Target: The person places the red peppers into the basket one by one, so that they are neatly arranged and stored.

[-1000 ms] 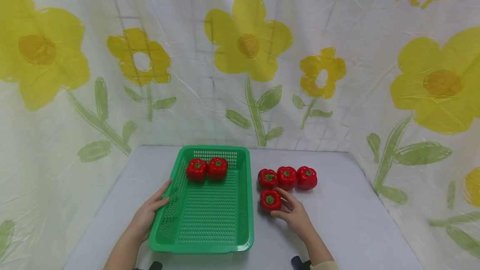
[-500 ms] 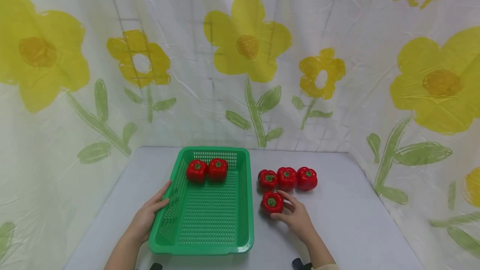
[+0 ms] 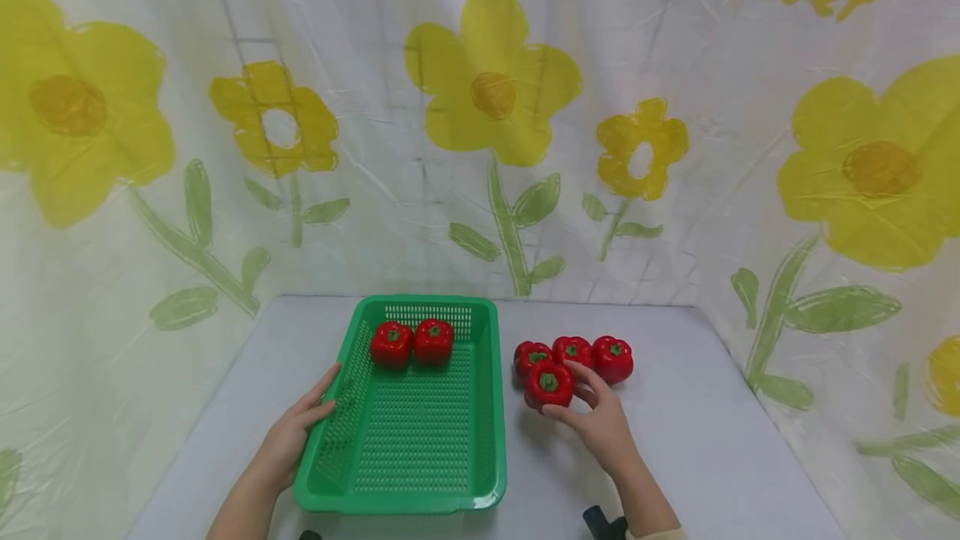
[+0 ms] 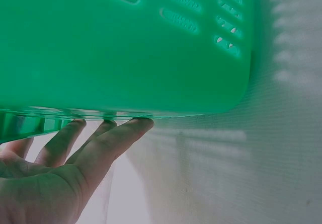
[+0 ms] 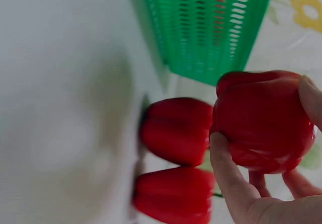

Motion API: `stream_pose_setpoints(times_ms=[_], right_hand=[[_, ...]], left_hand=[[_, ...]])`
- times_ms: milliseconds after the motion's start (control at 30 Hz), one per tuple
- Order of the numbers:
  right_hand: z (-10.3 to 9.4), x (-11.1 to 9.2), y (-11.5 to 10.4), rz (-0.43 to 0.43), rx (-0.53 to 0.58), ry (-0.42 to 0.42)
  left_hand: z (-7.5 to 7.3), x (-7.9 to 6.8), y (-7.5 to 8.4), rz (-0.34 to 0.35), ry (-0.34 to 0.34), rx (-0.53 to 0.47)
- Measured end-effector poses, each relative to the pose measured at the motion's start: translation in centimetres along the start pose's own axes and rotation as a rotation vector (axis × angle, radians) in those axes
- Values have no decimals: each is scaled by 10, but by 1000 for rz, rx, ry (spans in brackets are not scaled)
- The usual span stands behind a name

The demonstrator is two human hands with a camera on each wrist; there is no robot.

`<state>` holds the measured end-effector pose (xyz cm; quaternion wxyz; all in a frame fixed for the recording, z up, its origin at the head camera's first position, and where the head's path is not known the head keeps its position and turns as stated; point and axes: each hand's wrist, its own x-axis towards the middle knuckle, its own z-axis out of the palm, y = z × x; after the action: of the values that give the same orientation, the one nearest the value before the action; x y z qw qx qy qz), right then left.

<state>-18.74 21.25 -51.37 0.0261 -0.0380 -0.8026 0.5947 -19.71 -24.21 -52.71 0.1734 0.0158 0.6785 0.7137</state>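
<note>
On the head view's dial centred on the held pepper [image 3: 549,386], three more red peppers stand in a row on the pale bench [image 3: 727,448]: the left pepper [image 3: 528,354] at 11 o'clock, the middle pepper [image 3: 572,348] at 1, the right pepper [image 3: 613,359] at 2. The held pepper covers part of the left one; whether the two touch, I cannot tell. Toward 9 o'clock, the near wall of the green basket [image 3: 405,502] stands between the held pepper and the basket's inside. Behind the bench, at 12, hangs a white sheet [image 3: 390,215] with yellow flowers. A dark fitting [image 3: 596,522] sits by the right wrist, at 5 o'clock.

The basket has slotted walls and floor. At its own 12 o'clock, two red peppers [image 3: 433,342] stand side by side near the far wall, stems up.

The right hand [image 3: 600,419], at 4 o'clock of the held pepper, has its thumb and fingers curved round it; the grip is spread just to the pepper's width and has it off the bench, stem up. The left hand [image 3: 296,432] is at the basket's 9 o'clock, its grip uncurled, straight fingers touching the side by the rim.
</note>
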Motion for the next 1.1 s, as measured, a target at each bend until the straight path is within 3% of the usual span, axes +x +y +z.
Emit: stream_pose_setpoints(times_ms=[300, 500, 800, 1100], right_hand=[[7, 3, -37, -45, 24, 10], [15, 4, -58, -82, 48, -34], [38, 11, -89, -68, 123, -87], [59, 17, -107, -116, 109, -106]], left_hand=[[0, -1, 0, 1, 9, 8], [0, 0, 0, 5, 1, 3], [-3, -1, 2, 0, 9, 14], [-4, 1, -1, -4, -1, -3]])
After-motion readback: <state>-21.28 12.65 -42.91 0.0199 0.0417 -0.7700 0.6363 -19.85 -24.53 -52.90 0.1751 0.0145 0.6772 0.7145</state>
